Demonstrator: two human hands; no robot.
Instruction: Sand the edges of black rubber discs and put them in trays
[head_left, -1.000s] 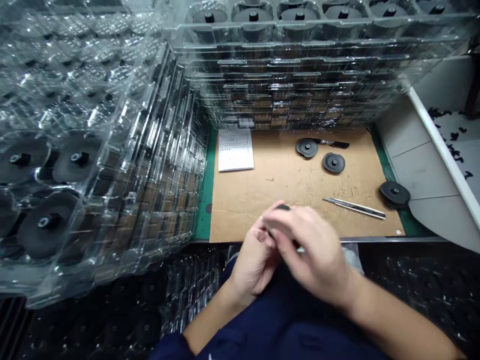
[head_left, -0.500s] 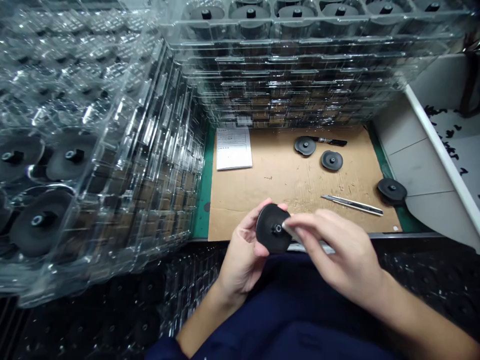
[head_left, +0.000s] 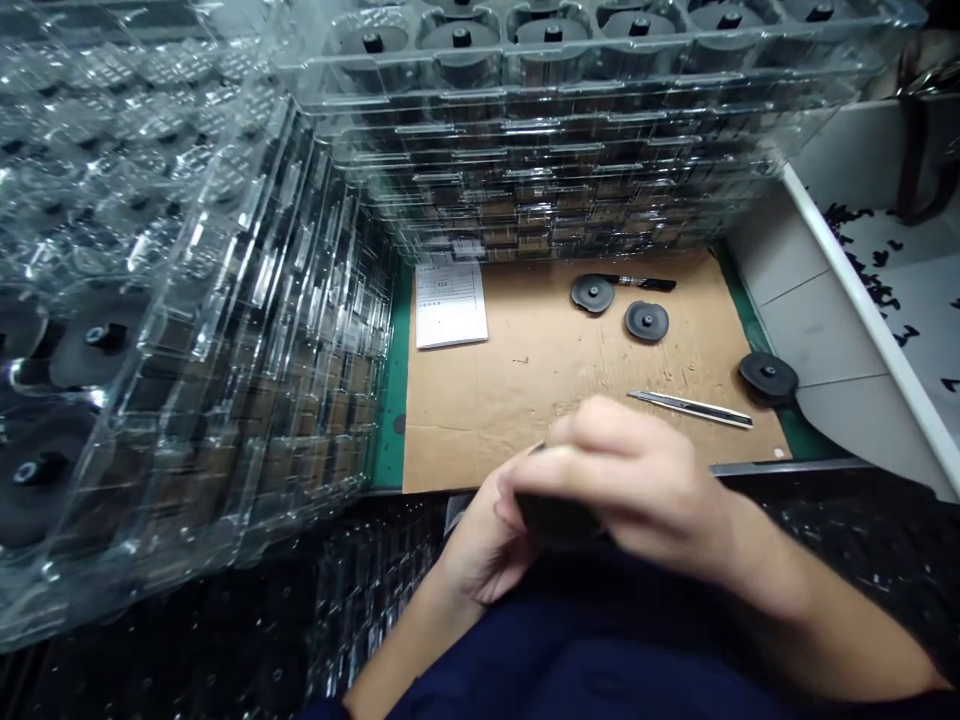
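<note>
My left hand [head_left: 480, 545] cups a black round disc part [head_left: 559, 520] just in front of the table edge. My right hand [head_left: 637, 480] lies over the disc with its fingers curled on it, hiding most of it; the hand is blurred by motion. A thin tool seen earlier in the right hand is hidden now. Both hands hover above my dark blue lap, just below the front edge of the cardboard sheet [head_left: 525, 400].
Three more black discs [head_left: 592, 293] [head_left: 646, 321] [head_left: 768, 377] lie on the cardboard, beside a black marker [head_left: 641, 283], a utility knife [head_left: 694, 408] and a paper slip [head_left: 448, 303]. Stacks of clear plastic trays [head_left: 187, 300] [head_left: 570, 130] holding discs wall the left and back.
The disc was held upright, face to me, with the right fingers at its hub. Now the right hand has closed over it and both hands have dropped slightly toward me.
</note>
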